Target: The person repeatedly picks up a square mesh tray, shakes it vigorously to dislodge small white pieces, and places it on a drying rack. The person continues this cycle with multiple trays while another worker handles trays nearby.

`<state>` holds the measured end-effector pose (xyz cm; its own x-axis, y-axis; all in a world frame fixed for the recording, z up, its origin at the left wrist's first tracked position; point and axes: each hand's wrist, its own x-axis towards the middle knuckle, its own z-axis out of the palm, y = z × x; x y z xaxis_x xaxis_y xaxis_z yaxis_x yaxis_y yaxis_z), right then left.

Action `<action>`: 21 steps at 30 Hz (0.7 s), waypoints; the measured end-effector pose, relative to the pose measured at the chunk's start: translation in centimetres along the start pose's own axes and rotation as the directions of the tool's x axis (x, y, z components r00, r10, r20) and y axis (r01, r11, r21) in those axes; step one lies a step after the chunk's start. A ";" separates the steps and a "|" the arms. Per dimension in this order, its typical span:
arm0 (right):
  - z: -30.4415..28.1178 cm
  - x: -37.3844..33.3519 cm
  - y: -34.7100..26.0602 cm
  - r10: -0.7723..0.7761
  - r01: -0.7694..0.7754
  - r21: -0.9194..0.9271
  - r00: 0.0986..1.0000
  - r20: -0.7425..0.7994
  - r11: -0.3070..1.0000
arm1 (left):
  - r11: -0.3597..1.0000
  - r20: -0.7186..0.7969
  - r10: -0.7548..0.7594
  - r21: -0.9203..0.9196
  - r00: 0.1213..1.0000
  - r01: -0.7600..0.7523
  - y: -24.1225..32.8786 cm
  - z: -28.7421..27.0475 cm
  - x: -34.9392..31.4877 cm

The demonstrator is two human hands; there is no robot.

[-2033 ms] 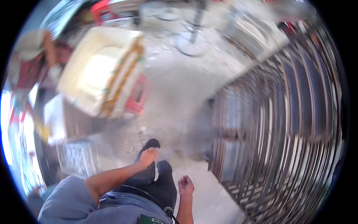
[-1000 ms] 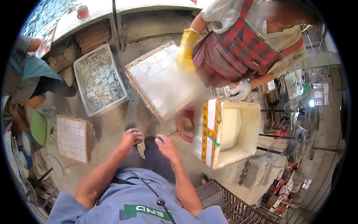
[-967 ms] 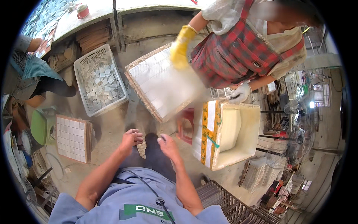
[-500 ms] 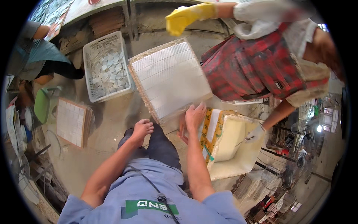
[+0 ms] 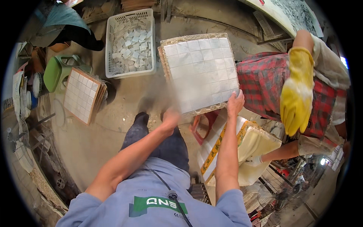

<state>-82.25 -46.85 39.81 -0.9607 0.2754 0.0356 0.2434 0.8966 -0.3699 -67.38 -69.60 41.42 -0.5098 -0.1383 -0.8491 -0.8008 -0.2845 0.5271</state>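
Note:
A square sheet of white mosaic tiles [image 5: 206, 56], ruled in a grid, lies on a thick stack with rough, crumbly beige edges in front of me. My right hand [image 5: 235, 103] grips its near right corner, thumb toward the tiles and fingers along the edge. My left hand [image 5: 171, 120] is beside the near left corner, smeared by motion, so its fingers do not show clearly. Beneath my right forearm stands a pale foam box [image 5: 255, 145] with yellow printed tape. A co-worker's gloved hand reaches into that box; their other hand, in a yellow rubber glove [image 5: 297, 96], hangs at the right.
A white plastic basket [image 5: 109, 49] of loose tiles stands at far left. Left of me are a stack of tiled boards [image 5: 81, 94] and a green stool [image 5: 56, 72]. A red stool [image 5: 198, 130] sits under the tile stack. Another person's dark-clad leg [image 5: 81, 38] shows at upper left.
My view has swung right. My right hand has come onto the tile sheet's near right corner, and my left hand has moved toward its left corner. The co-worker's yellow glove has dropped down.

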 end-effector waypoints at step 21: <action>-2.6 -10.7 -5.6 0.174 -0.173 0.459 0.984 0.040 0.871 | 0.993 -0.152 0.008 -0.116 0.988 -0.026 -1.1 -1.1 1.9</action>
<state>-72.96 -53.97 43.91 -0.9081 0.4134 -0.0665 0.3167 0.5744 -0.7548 -67.09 -70.58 39.21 -0.4626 -0.2837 -0.8399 -0.7453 -0.3887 0.5418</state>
